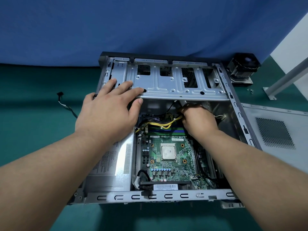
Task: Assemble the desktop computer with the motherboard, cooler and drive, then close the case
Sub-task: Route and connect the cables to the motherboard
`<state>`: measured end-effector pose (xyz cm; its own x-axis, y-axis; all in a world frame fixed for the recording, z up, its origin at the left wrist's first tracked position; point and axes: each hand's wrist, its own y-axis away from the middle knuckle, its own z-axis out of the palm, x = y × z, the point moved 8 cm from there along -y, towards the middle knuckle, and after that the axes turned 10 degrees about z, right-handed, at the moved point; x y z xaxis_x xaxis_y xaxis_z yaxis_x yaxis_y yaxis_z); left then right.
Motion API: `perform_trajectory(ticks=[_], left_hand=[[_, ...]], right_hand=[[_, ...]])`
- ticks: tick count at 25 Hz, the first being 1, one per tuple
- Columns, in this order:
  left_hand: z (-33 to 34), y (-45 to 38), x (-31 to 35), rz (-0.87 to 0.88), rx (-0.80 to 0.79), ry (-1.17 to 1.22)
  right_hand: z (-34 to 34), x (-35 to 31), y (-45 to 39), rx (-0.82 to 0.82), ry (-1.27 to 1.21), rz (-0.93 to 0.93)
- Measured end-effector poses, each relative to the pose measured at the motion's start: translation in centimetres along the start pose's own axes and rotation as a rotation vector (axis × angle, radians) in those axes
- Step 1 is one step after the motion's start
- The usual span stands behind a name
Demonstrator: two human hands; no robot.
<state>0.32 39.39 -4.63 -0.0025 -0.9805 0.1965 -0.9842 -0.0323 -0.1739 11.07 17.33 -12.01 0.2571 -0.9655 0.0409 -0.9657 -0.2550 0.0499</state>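
Left hand we lay flat, fingers straight, on the drive cage; right hand grips the yellow cables above the motherboard.

We see a green printed motherboard, yellow bundled wires, a silver-grey steel case, a teal bench and a blue cloth backdrop.
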Motion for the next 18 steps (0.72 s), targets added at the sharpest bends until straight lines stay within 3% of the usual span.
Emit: perform_trajectory(ticks=[8,18], left_hand=[[0.0,0.0,0.0,-0.001,-0.006,-0.006],[0.0,0.0,0.0,0.003,-0.005,-0.008]], right_hand=[[0.1,0.2,2.1,-0.142,0.016,-0.075],[-1.3,-0.5,0.7,-0.023,0.066,-0.053]])
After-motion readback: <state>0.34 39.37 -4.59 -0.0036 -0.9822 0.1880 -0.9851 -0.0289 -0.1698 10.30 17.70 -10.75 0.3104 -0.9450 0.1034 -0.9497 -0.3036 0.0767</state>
